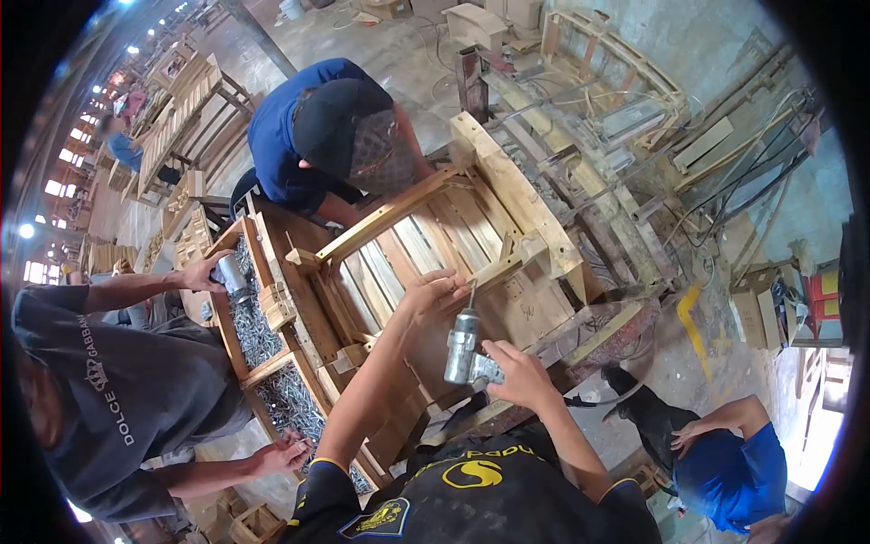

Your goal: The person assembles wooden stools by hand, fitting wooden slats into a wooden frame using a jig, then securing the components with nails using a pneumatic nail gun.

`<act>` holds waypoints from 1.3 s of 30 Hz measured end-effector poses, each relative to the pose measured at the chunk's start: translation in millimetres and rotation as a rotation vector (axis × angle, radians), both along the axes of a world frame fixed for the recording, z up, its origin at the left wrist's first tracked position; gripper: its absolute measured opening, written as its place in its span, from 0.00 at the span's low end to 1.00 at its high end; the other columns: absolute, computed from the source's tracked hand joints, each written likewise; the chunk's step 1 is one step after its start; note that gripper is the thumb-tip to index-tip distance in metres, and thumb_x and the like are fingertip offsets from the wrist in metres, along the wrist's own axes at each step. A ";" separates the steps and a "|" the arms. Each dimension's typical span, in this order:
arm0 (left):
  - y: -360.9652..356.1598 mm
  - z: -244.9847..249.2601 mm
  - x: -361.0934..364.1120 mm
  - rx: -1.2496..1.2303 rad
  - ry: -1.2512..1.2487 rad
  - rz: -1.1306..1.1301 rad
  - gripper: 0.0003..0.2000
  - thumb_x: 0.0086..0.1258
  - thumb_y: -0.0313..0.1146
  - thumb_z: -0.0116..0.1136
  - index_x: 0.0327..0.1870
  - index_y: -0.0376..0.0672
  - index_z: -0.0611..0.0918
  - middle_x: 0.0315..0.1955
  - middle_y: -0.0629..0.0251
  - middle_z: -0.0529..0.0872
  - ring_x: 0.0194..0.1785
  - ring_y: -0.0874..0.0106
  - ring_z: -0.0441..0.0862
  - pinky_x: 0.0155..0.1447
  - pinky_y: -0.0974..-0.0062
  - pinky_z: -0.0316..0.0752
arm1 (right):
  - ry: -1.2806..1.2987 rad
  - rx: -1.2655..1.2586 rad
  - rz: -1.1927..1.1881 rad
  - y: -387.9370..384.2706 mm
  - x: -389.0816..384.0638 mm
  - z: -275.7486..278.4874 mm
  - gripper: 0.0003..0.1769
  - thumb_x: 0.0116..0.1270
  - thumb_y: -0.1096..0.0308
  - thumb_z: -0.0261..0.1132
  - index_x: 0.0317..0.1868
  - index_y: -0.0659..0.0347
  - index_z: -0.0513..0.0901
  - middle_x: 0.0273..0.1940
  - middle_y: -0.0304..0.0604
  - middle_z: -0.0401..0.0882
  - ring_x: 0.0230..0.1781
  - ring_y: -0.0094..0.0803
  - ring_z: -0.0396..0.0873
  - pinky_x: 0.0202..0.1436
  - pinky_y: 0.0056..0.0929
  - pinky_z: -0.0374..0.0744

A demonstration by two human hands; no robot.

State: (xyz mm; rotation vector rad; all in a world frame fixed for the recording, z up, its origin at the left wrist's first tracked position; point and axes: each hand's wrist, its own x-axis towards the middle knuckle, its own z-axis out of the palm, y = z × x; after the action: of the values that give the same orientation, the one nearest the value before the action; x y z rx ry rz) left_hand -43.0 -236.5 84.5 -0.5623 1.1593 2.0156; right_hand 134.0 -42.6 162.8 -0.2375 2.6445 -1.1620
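My right hand (521,376) is closed around the grip of a silver pistol-shaped air screwdriver (462,347), whose thin bit points away from me. Just beside the bit's tip is my left hand (433,295), its fingers drawn together at a wooden rail; anything between the fingertips is too small to make out. Both hands are over a wooden furniture frame (385,216) with slats across its inside and a broad board (526,199) along its right side.
At left, a wooden tray (256,374) holds loose screws; a co-worker there grips another silver tool (232,275). A second person (317,136) bends over the frame's far side. Someone in blue (729,462) is at lower right. A hose (625,392) runs at right.
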 end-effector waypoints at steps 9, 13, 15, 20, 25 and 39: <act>10.8 9.5 -18.0 -0.182 0.192 -0.217 0.09 0.70 0.28 0.63 0.47 0.36 0.82 0.33 0.64 0.87 0.28 0.80 0.77 0.31 0.82 0.74 | -0.005 0.019 0.108 -5.8 -7.9 1.7 0.39 0.49 0.69 0.70 0.65 0.62 0.70 0.53 0.49 0.77 0.44 0.54 0.81 0.47 0.47 0.81; 17.5 5.0 -25.2 -0.230 0.253 -0.310 0.06 0.71 0.28 0.61 0.42 0.34 0.82 0.30 0.63 0.85 0.28 0.77 0.78 0.31 0.81 0.73 | -0.077 0.040 0.116 -8.2 -14.8 -4.8 0.39 0.49 0.67 0.71 0.64 0.62 0.72 0.55 0.48 0.77 0.49 0.49 0.81 0.51 0.42 0.80; 19.5 -0.5 -33.0 -0.264 0.287 -0.362 0.06 0.70 0.28 0.62 0.40 0.35 0.83 0.29 0.65 0.85 0.25 0.81 0.74 0.29 0.84 0.69 | -0.099 0.070 0.128 -8.2 -23.3 -0.6 0.39 0.49 0.67 0.72 0.64 0.62 0.71 0.55 0.48 0.77 0.49 0.49 0.81 0.51 0.42 0.80; 16.6 -16.1 -54.6 -0.290 0.386 -0.422 0.05 0.71 0.28 0.60 0.38 0.36 0.84 0.28 0.67 0.86 0.25 0.84 0.75 0.27 0.84 0.68 | -0.165 0.079 0.126 -13.5 -45.1 -12.2 0.39 0.49 0.67 0.73 0.64 0.62 0.71 0.54 0.49 0.77 0.47 0.51 0.81 0.50 0.44 0.80; 30.2 -35.1 -74.9 -0.540 0.554 -0.466 0.07 0.66 0.29 0.64 0.31 0.35 0.86 0.23 0.66 0.87 0.23 0.82 0.77 0.27 0.82 0.69 | -0.149 0.059 0.030 -37.0 -67.9 -21.9 0.39 0.51 0.68 0.71 0.65 0.63 0.67 0.53 0.51 0.75 0.42 0.54 0.82 0.45 0.47 0.81; 85.3 -66.4 -113.7 -0.646 0.954 -0.664 0.09 0.61 0.32 0.60 0.32 0.34 0.87 0.25 0.45 0.84 0.31 0.49 0.84 0.39 0.62 0.78 | -0.276 0.143 -0.292 -86.5 -119.9 -49.7 0.42 0.56 0.67 0.70 0.67 0.74 0.60 0.55 0.64 0.69 0.46 0.60 0.80 0.48 0.49 0.81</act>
State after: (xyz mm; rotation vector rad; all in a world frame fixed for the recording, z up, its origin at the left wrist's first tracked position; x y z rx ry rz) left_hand -156.8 -151.2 18.1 0.5519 2.2136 1.2595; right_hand 14.1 -129.1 113.1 0.3222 2.5529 -0.9933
